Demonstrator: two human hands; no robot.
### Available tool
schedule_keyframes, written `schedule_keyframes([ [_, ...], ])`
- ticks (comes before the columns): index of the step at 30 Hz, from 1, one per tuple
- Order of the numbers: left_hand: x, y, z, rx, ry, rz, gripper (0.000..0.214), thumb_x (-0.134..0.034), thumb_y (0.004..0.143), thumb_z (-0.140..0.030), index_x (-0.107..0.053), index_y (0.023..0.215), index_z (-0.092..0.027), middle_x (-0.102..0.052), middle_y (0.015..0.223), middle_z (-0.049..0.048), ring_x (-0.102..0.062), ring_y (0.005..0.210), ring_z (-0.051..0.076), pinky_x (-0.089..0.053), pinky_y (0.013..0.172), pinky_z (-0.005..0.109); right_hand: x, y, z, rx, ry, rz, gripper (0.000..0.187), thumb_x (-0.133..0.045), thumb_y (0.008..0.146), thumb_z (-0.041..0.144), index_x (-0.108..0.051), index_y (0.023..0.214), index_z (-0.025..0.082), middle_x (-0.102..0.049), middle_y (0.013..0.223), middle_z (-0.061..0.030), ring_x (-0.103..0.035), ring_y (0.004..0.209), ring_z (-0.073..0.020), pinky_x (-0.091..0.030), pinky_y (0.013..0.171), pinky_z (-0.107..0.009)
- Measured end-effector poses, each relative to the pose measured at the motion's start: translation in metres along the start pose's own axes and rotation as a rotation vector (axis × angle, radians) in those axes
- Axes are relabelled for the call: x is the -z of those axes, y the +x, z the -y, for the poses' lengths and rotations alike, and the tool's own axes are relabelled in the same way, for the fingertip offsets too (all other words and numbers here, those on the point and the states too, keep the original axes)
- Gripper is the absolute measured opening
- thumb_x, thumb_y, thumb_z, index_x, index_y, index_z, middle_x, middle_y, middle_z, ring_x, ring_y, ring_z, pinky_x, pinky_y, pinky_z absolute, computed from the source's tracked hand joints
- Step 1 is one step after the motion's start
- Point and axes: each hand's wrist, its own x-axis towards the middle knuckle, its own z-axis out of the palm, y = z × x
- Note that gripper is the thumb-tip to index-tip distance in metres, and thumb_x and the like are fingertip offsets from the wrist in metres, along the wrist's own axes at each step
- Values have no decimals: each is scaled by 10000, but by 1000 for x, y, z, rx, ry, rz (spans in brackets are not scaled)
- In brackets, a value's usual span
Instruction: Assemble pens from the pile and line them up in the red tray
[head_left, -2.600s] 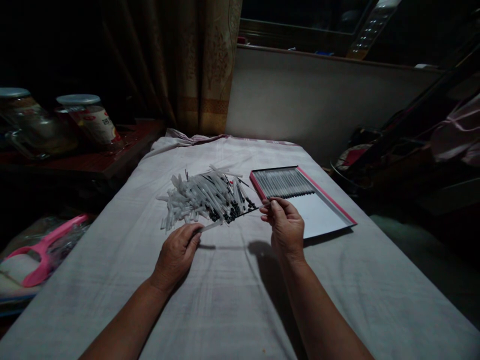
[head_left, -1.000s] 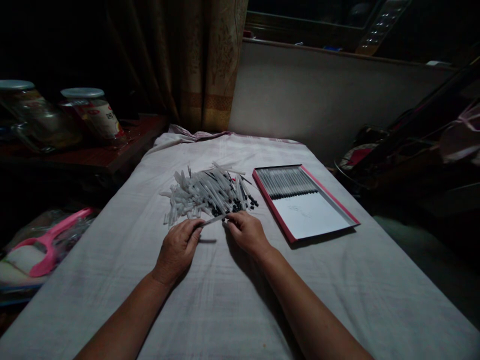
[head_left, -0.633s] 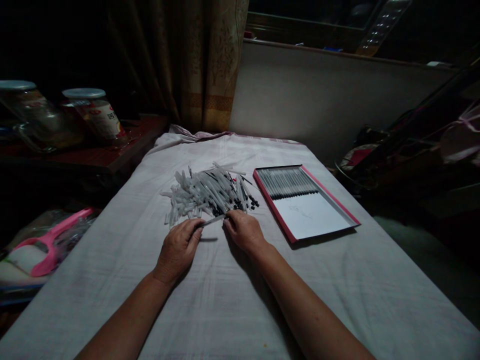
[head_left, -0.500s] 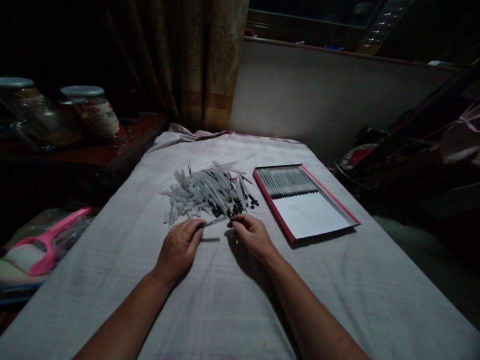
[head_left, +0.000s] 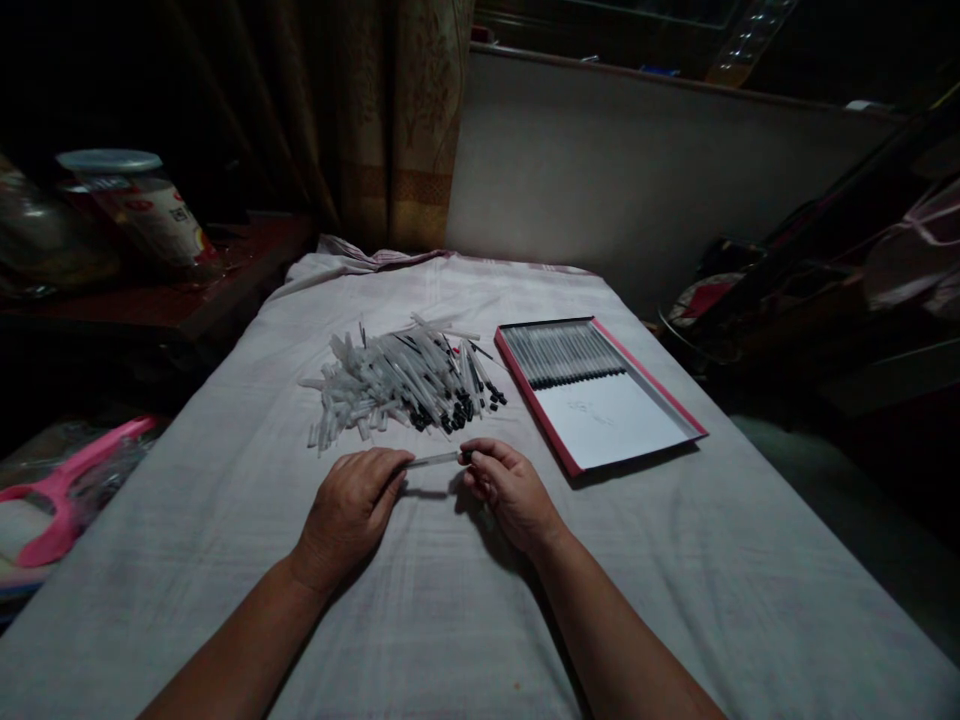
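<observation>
My left hand pinches the left end of a thin clear pen held just above the cloth. At the pen's dark right end my right hand is closed round it with its fingertips. Just beyond both hands lies a heap of several clear pens with black tips. To the right of the heap sits a flat red-edged tray, its far half filled with a neat row of pens, its near half bare white.
A pale cloth covers the table. A labelled jar stands on a dark side shelf at the left, with a pink plastic handle lower down. Curtains hang behind; cluttered dark items lie to the right.
My right hand came back from the tray to the heap's near edge and closed on the right end of the pen that the left hand holds. The view shifted slightly.
</observation>
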Motion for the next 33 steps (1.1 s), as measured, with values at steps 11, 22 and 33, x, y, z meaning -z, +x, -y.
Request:
schedule_keyframes([
  [11,-2,-1,-1,-37,20,28,168,-491,958,-214,-580,1097,-183,-717,948,71,-666,863,208,-497,770,345,9,-2,-6,655,-752,-9,165,-582,854,272,-734,848,206,-695,790,-42,-637,749,-166,-487,703,-278],
  [22,-1,1,-1,40,-4,91,192,-456,971,-259,-613,1064,-200,-731,937,67,-680,855,211,-507,771,352,13,-2,-6,673,-872,25,185,-548,880,232,-709,971,229,-712,884,-56,-660,831,-192,-512,752,-300],
  [33,-1,-1,0,-9,-41,87,161,-499,959,-233,-599,1077,-191,-722,938,63,-670,857,201,-491,776,342,19,-1,-2,633,-1046,86,307,-453,937,332,-620,712,205,-627,658,-32,-595,632,-166,-448,618,-273],
])
